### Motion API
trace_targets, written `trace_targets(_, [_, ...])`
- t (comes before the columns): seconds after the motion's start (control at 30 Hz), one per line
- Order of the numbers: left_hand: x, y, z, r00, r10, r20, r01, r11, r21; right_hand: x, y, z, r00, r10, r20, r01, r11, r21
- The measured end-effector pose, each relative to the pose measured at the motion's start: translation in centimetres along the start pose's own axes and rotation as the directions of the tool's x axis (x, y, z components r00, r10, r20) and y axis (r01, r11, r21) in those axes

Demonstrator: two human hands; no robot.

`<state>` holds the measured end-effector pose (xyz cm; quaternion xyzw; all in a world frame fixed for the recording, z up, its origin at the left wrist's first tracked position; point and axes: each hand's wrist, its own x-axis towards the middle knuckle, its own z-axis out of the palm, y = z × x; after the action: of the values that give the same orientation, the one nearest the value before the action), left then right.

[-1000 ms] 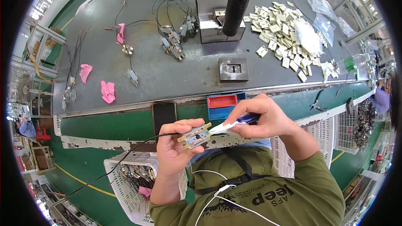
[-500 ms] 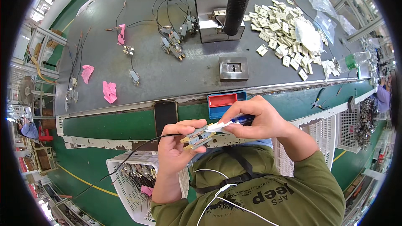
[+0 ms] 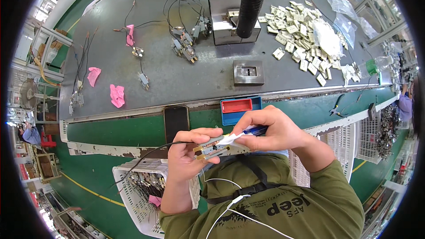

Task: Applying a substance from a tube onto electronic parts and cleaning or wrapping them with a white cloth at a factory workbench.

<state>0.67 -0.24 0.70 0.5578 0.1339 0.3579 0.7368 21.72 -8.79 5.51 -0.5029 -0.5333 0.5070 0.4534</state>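
Observation:
In front of my chest, my left hand pinches a grey electrical part with brass prongs. A black wire trails from it to the left. My right hand is closed on a white wipe, which presses against the upper right end of the part. A blue pen-like tool is also held in the right fingers, its tip hidden. Just beyond my hands lie a blue tray with a red tray in it, and a dark phone.
On the grey table stand a metal block and a press-like machine. Right of it lies a heap of cream plates. Similar wired parts and pink scraps are on the left. A white basket of parts stands below.
The grey part has turned slightly in my left fingers, toward level. My right hand and the wipe have shifted a little over its end. The table items look unchanged.

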Motion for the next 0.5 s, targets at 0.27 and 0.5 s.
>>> trace_targets(0.27, [-0.1,-0.4,-0.1,1.000,0.013,0.003,-0.013,1.000,-0.022,-0.1,0.4,0.2,0.991,-0.136,-0.016,0.135,0.988,-0.080])
trace_targets(0.5, [0.0,-0.6,-0.2,0.996,0.080,0.028,-0.081,0.996,0.038,-0.1,-0.6,0.0,1.000,-0.031,-0.005,0.030,0.999,-0.027])
